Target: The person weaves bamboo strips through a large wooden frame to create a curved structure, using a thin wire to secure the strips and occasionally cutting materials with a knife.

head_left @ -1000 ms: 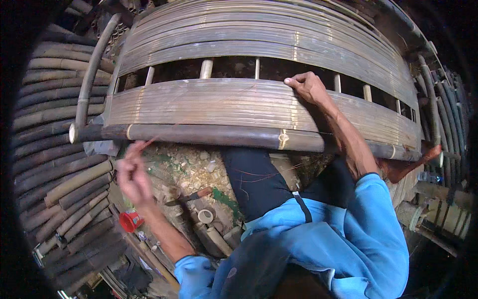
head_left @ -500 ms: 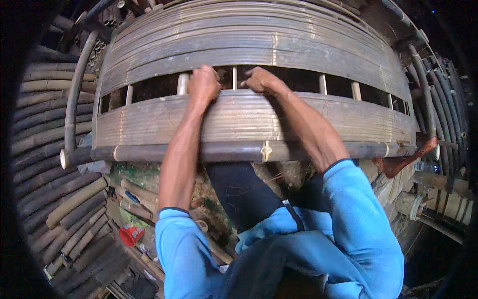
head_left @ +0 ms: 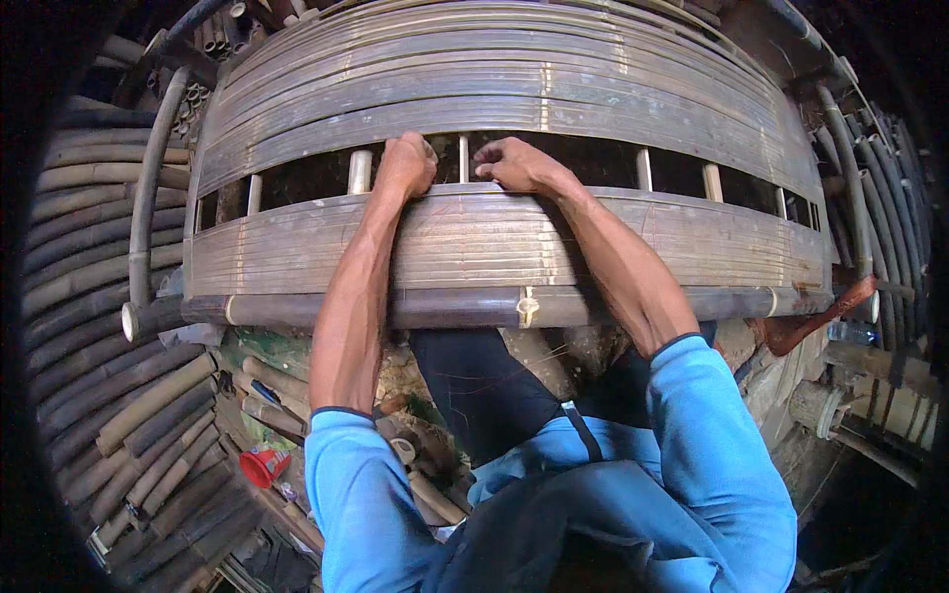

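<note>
Both hands gripping the slatted bamboo panel at its open gap.

Blue sleeves rise from the lower edge; a red cup [head_left: 263, 465] lies among loose bamboo poles [head_left: 148, 415] on the ground. Further on, the bamboo panel [head_left: 474, 247] stands across, a round pole [head_left: 494, 308] along its near edge. The left hand [head_left: 405, 165] and right hand [head_left: 519, 164] curl tight over the lower band's upper edge, close together near its middle.

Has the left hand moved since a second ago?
Yes. The left hand has come up from below the bamboo panel onto its slotted edge, beside the right hand.
</note>
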Demonstrator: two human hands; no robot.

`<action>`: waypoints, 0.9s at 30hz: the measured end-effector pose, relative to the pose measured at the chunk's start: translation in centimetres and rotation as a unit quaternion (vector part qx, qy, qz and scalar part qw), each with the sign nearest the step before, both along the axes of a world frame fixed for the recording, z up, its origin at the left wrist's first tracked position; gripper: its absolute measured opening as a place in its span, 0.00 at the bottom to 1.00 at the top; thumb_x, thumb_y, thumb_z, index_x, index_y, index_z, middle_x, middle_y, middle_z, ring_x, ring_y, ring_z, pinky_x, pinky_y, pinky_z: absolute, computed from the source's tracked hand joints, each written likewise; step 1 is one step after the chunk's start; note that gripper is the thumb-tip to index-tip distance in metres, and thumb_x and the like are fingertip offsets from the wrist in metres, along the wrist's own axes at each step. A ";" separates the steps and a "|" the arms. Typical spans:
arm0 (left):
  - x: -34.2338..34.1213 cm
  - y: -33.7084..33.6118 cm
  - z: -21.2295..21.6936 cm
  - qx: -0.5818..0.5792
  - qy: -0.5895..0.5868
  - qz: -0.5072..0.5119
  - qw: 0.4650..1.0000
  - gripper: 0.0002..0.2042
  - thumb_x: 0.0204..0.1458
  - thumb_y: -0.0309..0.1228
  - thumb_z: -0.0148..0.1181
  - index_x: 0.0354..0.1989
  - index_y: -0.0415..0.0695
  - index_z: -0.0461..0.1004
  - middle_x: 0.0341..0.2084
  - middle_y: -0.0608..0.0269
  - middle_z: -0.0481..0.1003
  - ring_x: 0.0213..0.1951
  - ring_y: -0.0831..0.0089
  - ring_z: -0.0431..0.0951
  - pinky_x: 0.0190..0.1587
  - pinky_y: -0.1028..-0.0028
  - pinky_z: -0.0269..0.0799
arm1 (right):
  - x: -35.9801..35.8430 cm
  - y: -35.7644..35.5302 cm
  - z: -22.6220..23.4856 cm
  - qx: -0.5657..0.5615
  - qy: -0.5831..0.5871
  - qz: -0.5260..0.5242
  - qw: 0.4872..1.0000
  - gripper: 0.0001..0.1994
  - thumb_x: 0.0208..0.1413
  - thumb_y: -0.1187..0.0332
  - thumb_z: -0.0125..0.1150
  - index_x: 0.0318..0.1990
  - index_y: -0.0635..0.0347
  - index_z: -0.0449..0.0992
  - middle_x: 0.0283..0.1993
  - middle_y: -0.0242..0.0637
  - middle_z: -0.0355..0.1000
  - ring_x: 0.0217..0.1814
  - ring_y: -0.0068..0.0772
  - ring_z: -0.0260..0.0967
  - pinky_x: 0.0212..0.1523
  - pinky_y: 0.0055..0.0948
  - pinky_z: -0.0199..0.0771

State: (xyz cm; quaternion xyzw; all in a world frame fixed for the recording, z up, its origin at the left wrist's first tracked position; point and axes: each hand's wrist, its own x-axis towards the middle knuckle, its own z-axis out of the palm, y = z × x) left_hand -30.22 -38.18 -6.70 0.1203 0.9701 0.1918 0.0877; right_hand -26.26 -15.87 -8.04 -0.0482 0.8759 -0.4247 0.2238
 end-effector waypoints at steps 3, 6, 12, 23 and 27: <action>-0.8 0.9 -1.6 0.114 -0.171 -0.010 0.979 0.09 0.56 0.26 0.62 0.40 0.40 0.88 0.31 0.51 0.86 0.34 0.63 0.85 0.43 0.64 0.80 | -0.8 -0.5 -0.3 0.071 -0.016 0.024 0.997 0.27 0.58 0.59 0.70 0.63 0.62 0.80 0.55 0.55 0.82 0.52 0.47 0.80 0.61 0.41 0.76; -1.3 1.5 -2.2 0.177 -0.198 -0.016 0.964 0.10 0.59 0.26 0.59 0.40 0.36 0.85 0.31 0.56 0.83 0.36 0.68 0.79 0.45 0.64 0.76 | -1.7 -0.8 -0.9 0.012 -0.028 0.043 0.999 0.21 0.55 0.62 0.72 0.56 0.57 0.85 0.49 0.50 0.84 0.48 0.40 0.79 0.55 0.38 0.77; 0.3 1.5 0.0 0.185 -0.131 -0.049 0.973 0.13 0.60 0.31 0.61 0.44 0.32 0.83 0.36 0.53 0.82 0.40 0.63 0.79 0.49 0.61 0.75 | -1.0 -0.1 -1.3 -0.033 0.009 -0.044 0.998 0.09 0.59 0.67 0.68 0.41 0.62 0.87 0.37 0.40 0.85 0.41 0.30 0.78 0.49 0.36 0.77; 5.4 -0.8 8.3 0.588 -0.286 0.043 0.756 0.40 0.59 0.17 0.52 0.81 0.41 0.45 0.51 0.44 0.83 0.23 0.79 0.77 0.15 0.84 0.63 | 5.9 3.7 11.8 -0.301 0.117 -0.050 0.945 0.14 0.72 0.62 0.61 0.50 0.66 0.84 0.39 0.32 0.82 0.42 0.20 0.75 0.48 0.23 0.75; 8.9 2.8 6.0 0.482 -0.113 -0.074 0.866 0.46 0.54 0.21 0.70 0.80 0.41 0.49 0.54 0.46 0.82 0.38 0.70 0.86 0.38 0.75 0.82 | 7.4 2.7 14.6 -0.357 0.159 0.104 0.915 0.13 0.71 0.65 0.62 0.51 0.66 0.84 0.43 0.37 0.83 0.49 0.27 0.80 0.54 0.31 0.81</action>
